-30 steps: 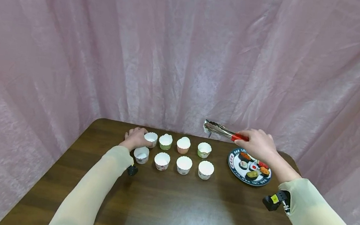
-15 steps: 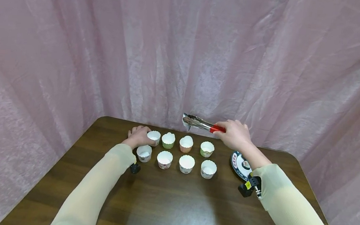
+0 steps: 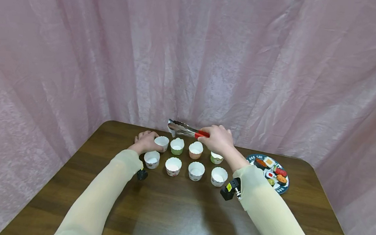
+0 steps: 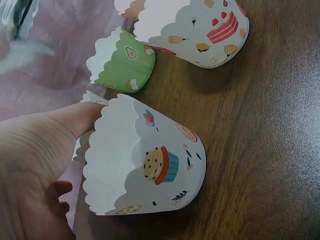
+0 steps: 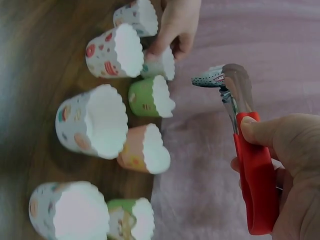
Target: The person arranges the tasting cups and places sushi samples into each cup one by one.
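We see the left hand curled about one white printed paper cup. Right of that grip, along the back row, we count two green paper cups and one orange paper cup; nearer us, four white patterned paper cups. The right hand holds red-handled metal tongs, squeezed narrow; one silvery, dark-speckled piece sits at their tips, left of this grip. To its right, we find one round blue-rimmed plate bearing at least six sushi pieces.
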The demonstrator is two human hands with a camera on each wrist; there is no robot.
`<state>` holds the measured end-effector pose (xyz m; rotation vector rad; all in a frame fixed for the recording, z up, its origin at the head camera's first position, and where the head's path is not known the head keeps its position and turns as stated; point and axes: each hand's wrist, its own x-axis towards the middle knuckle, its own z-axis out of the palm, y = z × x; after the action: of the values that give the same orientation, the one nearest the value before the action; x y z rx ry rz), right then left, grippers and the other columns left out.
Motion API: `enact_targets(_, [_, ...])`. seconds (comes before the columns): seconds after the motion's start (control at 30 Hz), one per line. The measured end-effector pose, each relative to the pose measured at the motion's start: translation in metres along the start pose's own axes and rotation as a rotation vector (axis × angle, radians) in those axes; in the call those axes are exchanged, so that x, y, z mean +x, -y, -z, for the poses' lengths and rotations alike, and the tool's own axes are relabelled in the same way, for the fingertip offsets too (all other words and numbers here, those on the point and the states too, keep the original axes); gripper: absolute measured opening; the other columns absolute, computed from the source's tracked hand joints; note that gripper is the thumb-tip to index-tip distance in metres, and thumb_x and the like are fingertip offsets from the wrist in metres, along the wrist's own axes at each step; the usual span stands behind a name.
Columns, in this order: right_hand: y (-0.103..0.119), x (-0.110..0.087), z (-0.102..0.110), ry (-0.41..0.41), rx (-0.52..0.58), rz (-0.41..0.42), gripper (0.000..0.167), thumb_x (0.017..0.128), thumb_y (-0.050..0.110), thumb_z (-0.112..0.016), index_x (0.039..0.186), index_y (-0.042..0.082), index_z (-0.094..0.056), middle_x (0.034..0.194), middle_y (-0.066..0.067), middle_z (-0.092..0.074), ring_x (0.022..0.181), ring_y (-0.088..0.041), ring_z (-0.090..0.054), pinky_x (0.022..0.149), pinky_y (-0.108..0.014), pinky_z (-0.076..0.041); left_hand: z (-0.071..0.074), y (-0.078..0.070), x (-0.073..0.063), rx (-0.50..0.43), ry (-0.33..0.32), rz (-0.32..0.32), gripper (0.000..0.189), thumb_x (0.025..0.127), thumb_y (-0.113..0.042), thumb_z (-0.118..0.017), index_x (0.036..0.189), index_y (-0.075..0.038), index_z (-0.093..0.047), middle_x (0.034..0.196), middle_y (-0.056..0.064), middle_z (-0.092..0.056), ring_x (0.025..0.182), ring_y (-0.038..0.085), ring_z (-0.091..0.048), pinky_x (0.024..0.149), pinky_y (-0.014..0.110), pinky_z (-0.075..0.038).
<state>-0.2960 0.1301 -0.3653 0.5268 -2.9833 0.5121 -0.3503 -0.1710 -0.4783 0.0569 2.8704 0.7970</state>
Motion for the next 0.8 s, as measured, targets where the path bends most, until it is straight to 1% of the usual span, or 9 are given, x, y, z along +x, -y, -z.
enact_targets(0.1, [0.008,0.005,-0.007,0.009,0.001,-0.002,0.038,0.098,0.038,-0.067,0.132,0.022,-0.071,0.12,-0.003,-0.071,0.11,-0.03,-0.056,0.091,-0.05,-0.038,-0.001,-0.002,-0.003,0.001,-0.006,-0.004,0.076,0.08,-0.044,-0.08,0.14,-0.006,-0.053,0.153,0.026,-0.035,0.146,0.052,-0.014,0.115,0.071,-0.002])
enact_targets(0.2, [0.014,0.009,-0.014,0.016,-0.006,-0.009,0.039,0.097,0.038,-0.067,0.132,0.022,-0.071,0.122,-0.004,-0.07,0.11,-0.03,-0.056,0.09,-0.049,-0.038,-0.002,0.0,-0.003,0.001,-0.01,-0.003,0.08,0.08,-0.046,-0.079,0.143,-0.005,-0.051,0.154,0.026,-0.034,0.146,0.052,-0.013,0.116,0.071,-0.003])
enact_targets(0.37, [0.018,0.014,-0.027,0.019,-0.023,-0.023,0.038,0.096,0.04,-0.069,0.131,0.025,-0.072,0.12,-0.002,-0.07,0.108,-0.028,-0.056,0.089,-0.047,-0.038,-0.001,0.001,-0.006,0.01,-0.011,-0.012,0.083,0.08,-0.048,-0.079,0.145,-0.004,-0.051,0.155,0.027,-0.033,0.146,0.051,-0.014,0.115,0.072,-0.006])
enact_targets(0.53, [0.023,0.018,-0.038,0.024,-0.046,-0.036,0.037,0.096,0.041,-0.07,0.13,0.026,-0.072,0.117,-0.001,-0.07,0.108,-0.028,-0.056,0.089,-0.047,-0.038,0.001,0.0,-0.009,0.032,0.0,-0.004,0.084,0.081,-0.05,-0.078,0.146,-0.005,-0.05,0.156,0.026,-0.032,0.147,0.05,-0.014,0.116,0.071,-0.007])
enact_targets(0.67, [0.026,0.019,-0.043,0.036,-0.062,-0.039,0.038,0.096,0.041,-0.071,0.13,0.026,-0.072,0.118,-0.001,-0.07,0.107,-0.027,-0.055,0.09,-0.046,-0.038,0.0,0.0,-0.01,0.028,0.008,0.008,0.087,0.081,-0.051,-0.076,0.149,-0.005,-0.047,0.157,0.026,-0.03,0.148,0.049,-0.013,0.116,0.07,-0.007])
enact_targets(0.8, [0.028,0.018,-0.046,0.044,-0.088,-0.033,0.035,0.096,0.04,-0.072,0.128,0.026,-0.073,0.118,-0.001,-0.07,0.105,-0.026,-0.054,0.089,-0.046,-0.037,-0.001,0.002,-0.007,0.024,0.03,0.014,0.089,0.082,-0.052,-0.074,0.152,-0.005,-0.044,0.16,0.026,-0.025,0.149,0.049,-0.008,0.117,0.069,-0.004])
